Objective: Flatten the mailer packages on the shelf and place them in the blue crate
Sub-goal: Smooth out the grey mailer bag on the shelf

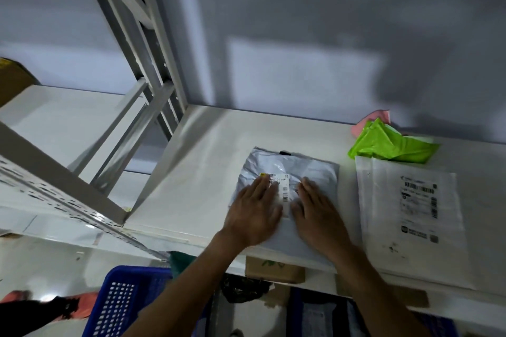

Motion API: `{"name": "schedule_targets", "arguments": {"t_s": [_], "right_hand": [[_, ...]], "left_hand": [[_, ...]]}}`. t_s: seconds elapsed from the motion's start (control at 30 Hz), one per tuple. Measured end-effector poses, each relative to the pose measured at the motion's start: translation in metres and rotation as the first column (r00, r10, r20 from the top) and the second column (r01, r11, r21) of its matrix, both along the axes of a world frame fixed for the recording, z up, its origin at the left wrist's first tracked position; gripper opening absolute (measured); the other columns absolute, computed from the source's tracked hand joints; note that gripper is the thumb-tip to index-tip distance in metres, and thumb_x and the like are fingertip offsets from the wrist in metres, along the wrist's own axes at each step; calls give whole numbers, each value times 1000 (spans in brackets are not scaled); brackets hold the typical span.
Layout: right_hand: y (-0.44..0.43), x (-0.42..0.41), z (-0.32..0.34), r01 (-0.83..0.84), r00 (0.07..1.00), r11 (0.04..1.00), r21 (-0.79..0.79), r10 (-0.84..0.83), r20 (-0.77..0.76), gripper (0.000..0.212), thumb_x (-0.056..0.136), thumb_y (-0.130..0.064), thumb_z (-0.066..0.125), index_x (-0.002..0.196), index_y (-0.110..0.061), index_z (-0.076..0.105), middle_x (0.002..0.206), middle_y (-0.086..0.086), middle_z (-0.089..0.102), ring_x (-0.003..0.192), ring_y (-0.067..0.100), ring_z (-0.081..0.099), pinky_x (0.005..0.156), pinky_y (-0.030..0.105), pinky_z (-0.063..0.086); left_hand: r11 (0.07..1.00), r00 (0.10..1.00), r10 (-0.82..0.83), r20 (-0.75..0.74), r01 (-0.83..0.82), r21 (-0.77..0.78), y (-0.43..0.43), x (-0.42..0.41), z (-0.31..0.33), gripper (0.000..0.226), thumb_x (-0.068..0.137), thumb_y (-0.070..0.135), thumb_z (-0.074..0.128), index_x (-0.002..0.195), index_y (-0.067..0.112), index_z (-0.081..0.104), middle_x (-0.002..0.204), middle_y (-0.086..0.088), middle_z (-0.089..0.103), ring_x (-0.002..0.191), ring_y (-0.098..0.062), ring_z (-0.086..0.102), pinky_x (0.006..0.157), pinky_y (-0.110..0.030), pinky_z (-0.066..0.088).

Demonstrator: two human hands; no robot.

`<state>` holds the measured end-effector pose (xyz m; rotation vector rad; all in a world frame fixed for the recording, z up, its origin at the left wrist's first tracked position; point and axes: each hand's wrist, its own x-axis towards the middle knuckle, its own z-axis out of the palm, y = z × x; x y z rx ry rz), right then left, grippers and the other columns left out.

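Pressing with straight fingers, gripping nothing, left hand and right hand likely flatten the grey plastic mailer package beneath them; blue slotted plastic crate sits below-left.

I see a parcel storeroom: white metal shelving, a barcode-labelled white mailer lying on it, a cardboard box and blue crate below.

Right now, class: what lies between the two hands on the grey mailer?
The head view shows the mailer's white barcode label between the left hand and right hand, both flat on the grey mailer.
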<state>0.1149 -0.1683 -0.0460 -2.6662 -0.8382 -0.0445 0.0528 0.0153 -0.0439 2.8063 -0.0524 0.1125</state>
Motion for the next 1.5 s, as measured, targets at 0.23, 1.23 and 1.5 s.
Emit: {"name": "schedule_targets", "arguments": {"t_s": [0.23, 1.23, 1.5], "right_hand": [[11, -16, -14, 4, 998, 999, -47, -1, 68, 71, 108, -38, 8, 136, 5, 57, 148, 22, 51, 141, 32, 45, 109, 48, 45], [-61, -54, -5, 97, 993, 969, 227, -109, 43, 48, 100, -42, 41, 129, -14, 66, 144, 1, 58, 132, 13, 52, 110, 22, 35], [-46, -39, 7, 106, 991, 978, 178, -120, 66, 47, 96, -35, 42, 120, -5, 69, 131, 12, 66, 120, 27, 64, 106, 28, 35]], "left_hand": [[992, 987, 80, -139, -66, 105, -18, 4, 13, 87, 87, 53, -3, 159, 11, 21, 167, -14, 10, 156, -26, 5, 125, -46, 6], [964, 960, 173, 220, -119, -238, 5, -80, 9, 39, 107, 32, 41, 139, 18, 58, 144, 2, 57, 137, -8, 46, 117, -15, 25], [990, 978, 50, 203, -23, -136, 18, -47, 15, 34, 96, 34, 50, 117, 15, 70, 122, -2, 69, 106, -18, 66, 93, -28, 52]]}}
